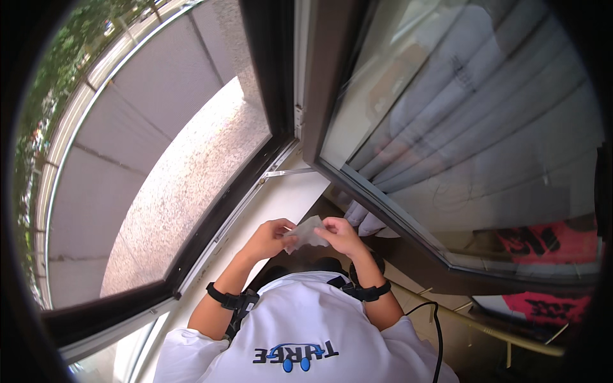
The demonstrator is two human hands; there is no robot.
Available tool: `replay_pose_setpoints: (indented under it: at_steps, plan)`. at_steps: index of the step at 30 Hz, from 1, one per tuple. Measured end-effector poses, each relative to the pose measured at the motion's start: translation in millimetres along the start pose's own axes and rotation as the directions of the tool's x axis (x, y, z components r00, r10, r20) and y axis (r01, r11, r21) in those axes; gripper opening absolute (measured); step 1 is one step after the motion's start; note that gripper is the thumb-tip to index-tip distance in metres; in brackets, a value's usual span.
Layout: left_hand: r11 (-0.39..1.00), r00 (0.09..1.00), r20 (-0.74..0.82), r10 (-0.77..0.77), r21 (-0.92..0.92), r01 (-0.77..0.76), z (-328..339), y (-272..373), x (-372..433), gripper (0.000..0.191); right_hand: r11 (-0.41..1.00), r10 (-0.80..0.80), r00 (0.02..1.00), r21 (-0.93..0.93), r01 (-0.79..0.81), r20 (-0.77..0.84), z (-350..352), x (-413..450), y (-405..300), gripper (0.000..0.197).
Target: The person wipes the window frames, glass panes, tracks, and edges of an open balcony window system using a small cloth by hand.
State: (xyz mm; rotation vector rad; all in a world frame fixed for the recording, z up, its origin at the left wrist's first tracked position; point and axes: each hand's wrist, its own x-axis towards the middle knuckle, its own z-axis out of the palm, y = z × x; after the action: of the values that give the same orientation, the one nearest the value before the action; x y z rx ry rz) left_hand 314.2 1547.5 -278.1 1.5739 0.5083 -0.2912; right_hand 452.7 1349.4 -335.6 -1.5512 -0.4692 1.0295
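A thin, crumpled whitish cloth or tissue (309, 234) is stretched between my two hands, in front of my chest. My left hand (275, 239) pinches its left edge between thumb and fingers. The right edge is gripped the same way by my right hand (339, 234). Both hands are raised near the window sill (287, 196), below the corner where the opened window sash meets its frame. Whether the material is cloth or paper I cannot tell.
An opened glass window sash (450, 143) with a dark frame swings inward on the right, reflecting curtains. A metal stay arm (289, 172) links it to the frame. Outside the open window lies a stone ledge (191, 191). A black cable (438, 330) hangs at my right.
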Motion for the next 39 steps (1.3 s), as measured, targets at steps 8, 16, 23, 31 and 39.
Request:
replay_pose_setpoints:
  at_steps: [8, 16, 23, 31, 39]
  plan:
    - [0.969, 0.846, -0.491, -0.206, -0.226, 0.104, -35.7, -55.6, -109.3, 0.022, 0.976, -0.078, 0.997, -0.202, 0.082, 0.027, 48.5, 65.7, 6.1, 0.019]
    - [0.911, 0.701, -0.614, -0.362, -0.394, 0.125, -12.4, -112.7, -178.4, 0.019, 0.973, 0.148, 0.929, -0.217, -0.076, 0.34, 85.7, 90.2, -29.3, 0.019]
    - [0.754, 0.647, -0.44, -0.622, -0.115, 0.647, 17.0, -209.2, -213.7, 0.03, 0.895, 0.23, 0.844, -0.445, 0.011, 0.484, 122.5, 80.3, -27.2, 0.023]
    - [0.975, 0.825, -0.53, -0.196, -0.191, 0.109, 11.1, -111.9, -169.2, 0.044, 0.938, 0.281, 0.254, -0.321, 0.133, 0.926, 161.6, 65.1, -5.5, 0.032]
    - [0.85, 0.728, -0.531, -0.434, 0.027, 0.527, 28.7, -158.6, -217.5, 0.036, 0.598, 0.678, 0.48, -0.798, 0.079, 0.556, 104.4, 80.2, 195.1, 0.049]
